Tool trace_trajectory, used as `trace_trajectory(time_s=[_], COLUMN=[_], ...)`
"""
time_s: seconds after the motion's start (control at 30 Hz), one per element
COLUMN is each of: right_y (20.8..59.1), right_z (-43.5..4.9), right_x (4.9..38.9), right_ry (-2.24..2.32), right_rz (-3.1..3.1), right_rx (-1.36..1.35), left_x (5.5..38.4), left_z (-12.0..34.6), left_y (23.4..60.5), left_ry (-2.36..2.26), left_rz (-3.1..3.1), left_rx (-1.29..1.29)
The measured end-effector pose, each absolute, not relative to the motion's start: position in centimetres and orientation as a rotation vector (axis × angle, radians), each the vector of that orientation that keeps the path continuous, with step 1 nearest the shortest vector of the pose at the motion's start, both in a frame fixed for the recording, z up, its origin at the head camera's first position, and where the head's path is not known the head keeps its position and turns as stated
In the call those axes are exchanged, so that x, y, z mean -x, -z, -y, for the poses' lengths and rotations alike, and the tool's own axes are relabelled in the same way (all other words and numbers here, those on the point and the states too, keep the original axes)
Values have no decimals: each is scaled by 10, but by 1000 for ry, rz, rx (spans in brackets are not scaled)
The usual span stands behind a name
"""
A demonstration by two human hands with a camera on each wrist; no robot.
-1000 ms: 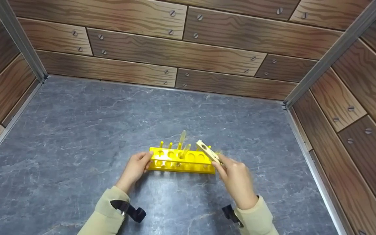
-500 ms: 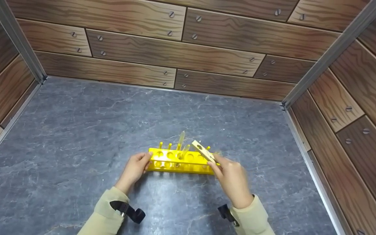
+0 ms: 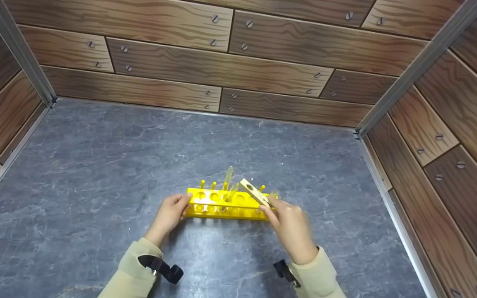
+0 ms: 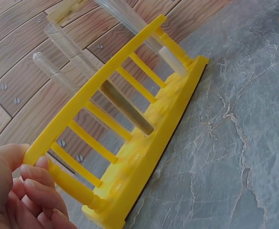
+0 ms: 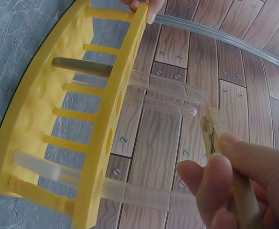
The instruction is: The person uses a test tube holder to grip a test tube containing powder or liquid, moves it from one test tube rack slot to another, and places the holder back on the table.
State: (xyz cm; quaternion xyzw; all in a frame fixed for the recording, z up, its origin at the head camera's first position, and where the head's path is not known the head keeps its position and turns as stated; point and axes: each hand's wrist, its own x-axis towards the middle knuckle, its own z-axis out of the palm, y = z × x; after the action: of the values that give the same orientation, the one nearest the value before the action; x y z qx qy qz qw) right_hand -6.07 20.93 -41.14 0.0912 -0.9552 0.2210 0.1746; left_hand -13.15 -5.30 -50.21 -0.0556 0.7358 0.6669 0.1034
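My left hand (image 3: 170, 213) grips the left end of a yellow test tube rack (image 3: 246, 201), thumb on the top plate and fingers curled beneath. In my right hand (image 3: 292, 229) is a wooden test tube holder (image 3: 251, 190), its head pointing up and left above the rack. A test tube with brownish contents (image 4: 125, 107) stands in a middle hole; the holder's head is near its rim, apart from it. Behind it, an upside-down tube (image 5: 182, 109) sits on a peg. Another tube with white contents (image 5: 39, 164) stands at the right end, mostly hidden by my right hand in the head view.
The rack stands on a grey marbled tabletop (image 3: 139, 145). Wood-patterned panels (image 3: 172, 91) wall in the back and both sides, joined by metal corner posts (image 3: 420, 66). Several bare pegs (image 3: 202, 184) rise along the rack's back.
My right hand has brought the test tube holder leftward over the rack, closer to the middle tube. The left hand keeps its grip, and the rack stays in place.
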Motion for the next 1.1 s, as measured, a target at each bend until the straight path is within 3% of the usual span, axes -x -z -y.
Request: trace_trajectory(time_s=[1.1], right_y=[416], right_z=[-199], right_x=[68], right_ry=[-686], right_rz=[2660], right_rx=[-333], left_x=[131], left_z=[53], left_y=[503], left_ry=[-1970], left_rz=[-2181], left_rx=[167])
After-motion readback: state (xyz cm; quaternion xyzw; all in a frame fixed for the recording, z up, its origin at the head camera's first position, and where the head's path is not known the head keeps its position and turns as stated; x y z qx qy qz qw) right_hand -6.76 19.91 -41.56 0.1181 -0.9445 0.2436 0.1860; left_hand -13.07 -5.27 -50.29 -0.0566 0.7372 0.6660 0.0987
